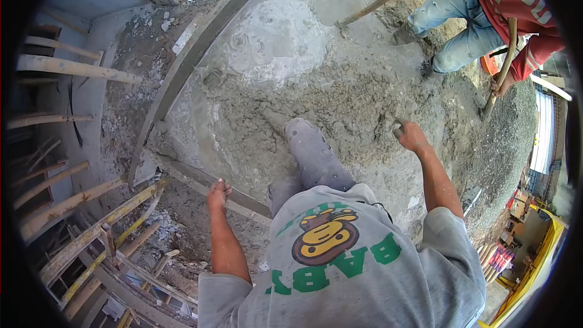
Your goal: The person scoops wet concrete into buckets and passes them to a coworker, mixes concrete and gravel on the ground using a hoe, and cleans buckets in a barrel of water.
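My left hand (219, 195) is held out over the edge of a straight board (243, 201), its fingers partly curled and no object visible in it. On the other side, my right hand (411, 135) hangs above the wet grey mortar (358, 109), its fingers bent around something grey that I cannot make out. My knee, in grey trousers, shows between the two hands, over the mortar. Pale watery cement (279, 30) lies beyond the rough mortar.
A co-worker in a red top stands at the upper right, hands on a wooden handle (373, 9) and another handle (504, 76). A curved formwork board (182, 64) borders the mortar at left. Poles (85, 68) stick out farther left; gravel (510, 140) lies at right.
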### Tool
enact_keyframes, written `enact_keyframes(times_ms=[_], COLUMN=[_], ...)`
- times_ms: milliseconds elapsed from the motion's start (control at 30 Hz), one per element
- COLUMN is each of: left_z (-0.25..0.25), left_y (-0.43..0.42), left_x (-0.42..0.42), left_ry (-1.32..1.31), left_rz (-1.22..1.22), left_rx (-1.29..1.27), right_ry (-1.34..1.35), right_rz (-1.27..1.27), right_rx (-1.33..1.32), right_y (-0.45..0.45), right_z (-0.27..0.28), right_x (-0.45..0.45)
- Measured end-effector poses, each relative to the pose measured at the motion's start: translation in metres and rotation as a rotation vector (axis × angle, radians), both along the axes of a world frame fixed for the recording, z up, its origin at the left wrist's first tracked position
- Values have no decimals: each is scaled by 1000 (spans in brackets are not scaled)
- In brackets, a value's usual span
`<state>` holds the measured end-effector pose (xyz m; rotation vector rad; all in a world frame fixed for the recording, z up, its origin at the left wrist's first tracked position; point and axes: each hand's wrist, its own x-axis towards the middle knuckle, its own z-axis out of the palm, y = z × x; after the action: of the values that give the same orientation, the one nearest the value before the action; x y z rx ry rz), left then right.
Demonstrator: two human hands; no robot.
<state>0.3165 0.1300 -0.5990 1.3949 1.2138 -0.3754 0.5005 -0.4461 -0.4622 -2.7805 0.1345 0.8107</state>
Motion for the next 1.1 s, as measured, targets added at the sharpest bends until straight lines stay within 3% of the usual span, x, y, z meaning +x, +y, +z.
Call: enact_keyframes(times_ms=[133, 233, 300, 400, 567, 600, 667, 767, 833, 900, 1000, 1033, 1100], left_z=[-38, -43, -37, -70, -24, -21, 15, -36, 29, 38, 48, 46, 86], left_y=[-3, -4, -2, 16, 11, 11, 3, 49, 41, 47, 45, 37, -3], left_x=[42, 38, 27, -37, -159, -185, -203, -236, -148, -76, 47, 84, 155], left_ry=[-139, -168, -125, -84, 100, 116, 397, 359, 282, 144, 12, -126, -224], left_rz=[-36, -21, -64, 44, 313, 427, 408, 468, 313, 231, -37, 19, -184], left_rx=[-56, -96, -58, -53, 19, 26, 47, 97, 129, 214, 228, 156, 182], right_ry=[210, -61, -233, -438, -211, -213, -244, -292, -196, -137, 17, 108, 242], right_rz=[-35, -5, 20, 197, 481, 476, 396, 199, 63, -101, -325, -385, -333], right_rx=[-144, -281, -181, 87, 388, 411, 438, 339, 138, -33, -21, -15, -43], right_y=[-46, -35, -4, 79, 218, 220, 202, 121, 49, -19, -58, -65, -70], right_z=[31, 54, 53, 38, 31, 30, 16, -7, -36, -73, -75, -86, -102], right_x=[-32, 32, 92, 159, 179, 182, 174, 151, 112, 44, -63, -93, -135])
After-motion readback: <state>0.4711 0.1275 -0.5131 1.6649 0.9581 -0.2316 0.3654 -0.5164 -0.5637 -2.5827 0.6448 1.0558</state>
